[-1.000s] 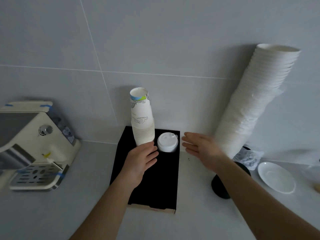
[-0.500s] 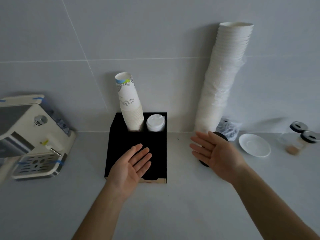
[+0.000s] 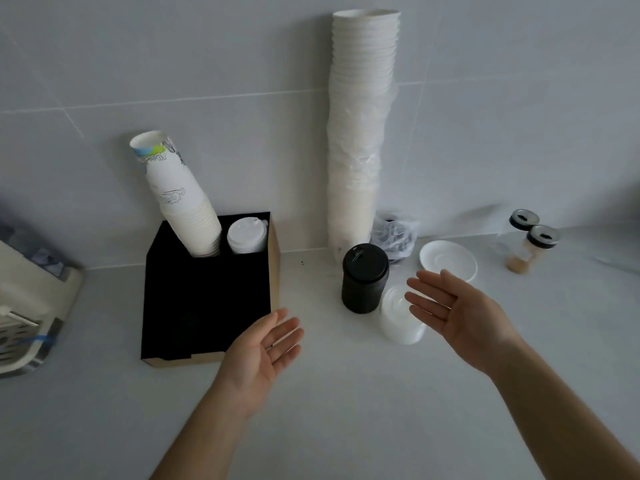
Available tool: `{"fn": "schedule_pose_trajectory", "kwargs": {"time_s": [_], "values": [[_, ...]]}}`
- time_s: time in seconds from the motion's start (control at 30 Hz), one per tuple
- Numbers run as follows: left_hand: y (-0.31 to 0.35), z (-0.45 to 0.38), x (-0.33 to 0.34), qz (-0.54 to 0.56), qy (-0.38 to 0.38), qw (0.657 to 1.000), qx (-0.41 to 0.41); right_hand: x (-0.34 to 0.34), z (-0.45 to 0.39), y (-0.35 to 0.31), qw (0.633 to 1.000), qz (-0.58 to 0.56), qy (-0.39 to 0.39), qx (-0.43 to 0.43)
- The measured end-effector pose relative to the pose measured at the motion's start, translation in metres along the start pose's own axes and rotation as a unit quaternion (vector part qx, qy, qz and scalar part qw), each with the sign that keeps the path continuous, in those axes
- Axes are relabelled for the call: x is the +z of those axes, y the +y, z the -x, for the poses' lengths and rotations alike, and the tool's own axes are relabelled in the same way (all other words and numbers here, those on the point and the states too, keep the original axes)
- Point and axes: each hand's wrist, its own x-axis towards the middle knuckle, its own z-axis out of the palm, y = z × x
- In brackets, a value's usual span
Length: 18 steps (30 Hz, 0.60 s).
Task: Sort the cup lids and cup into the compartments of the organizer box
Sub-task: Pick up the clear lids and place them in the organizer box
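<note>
A person's two bare hands are hovering palm-up over a smooth pale grey countertop [image 3: 346, 410], which is lying bare in front of them and between the forearms. The left hand [image 3: 261, 355] is holding nothing, fingers straight and loosely spread, just off the near right corner of a square black organizer box with raw cardboard-brown edges [image 3: 275, 271]. The box is sitting against a grey tiled wall [image 3: 242, 64]. In its back left compartment a leaning stack of white paper cups [image 3: 183, 202] is tilting leftward; the top cup is carrying a blue and green band and some printing too small to read. In the back right compartment a stack of white plastic sip lids [image 3: 246, 235] is standing upright. The right hand [image 3: 460, 313] is also holding nothing, fingers straight and apart, partly covering a low pile of translucent white dome lids [image 3: 398, 320] resting on the counter. Touching that pile on its left, a matte black cylindrical cup with a black lid [image 3: 363, 277] is standing. Behind it a very tall column of plain white paper cups in thin clear wrap [image 3: 360, 133] is rising against the wall. A white saucer [image 3: 448, 259] and two small black-capped jars [image 3: 531, 240] are sitting farther right; a cream coffee machine with a slotted metal drip tray [image 3: 27, 306] is filling the left edge.
</note>
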Motion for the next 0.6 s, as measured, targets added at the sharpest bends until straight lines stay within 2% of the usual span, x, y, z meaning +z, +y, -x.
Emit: {"fn": "schedule_pose_trajectory", "kwargs": {"time_s": [0.13, 0.27, 0.43, 0.6], "values": [[-0.014, -0.012, 0.021, -0.047, 0.002, 0.999, -0.012, -0.027, -0.018, -0.002, 1.0, -0.004, 0.011, 0.003], [-0.031, -0.024, 0.041, -0.099, 0.003, 0.994, -0.036, -0.049, -0.04, -0.002, 0.999, 0.04, 0.014, -0.015], [-0.051, -0.053, 0.07, -0.176, 0.01, 0.982, -0.067, -0.066, -0.072, 0.002, 0.98, 0.187, 0.058, -0.046], [-0.082, -0.083, 0.101, -0.268, -0.017, 0.959, -0.089, -0.074, -0.096, 0.022, 0.948, 0.311, 0.06, -0.01]]}}
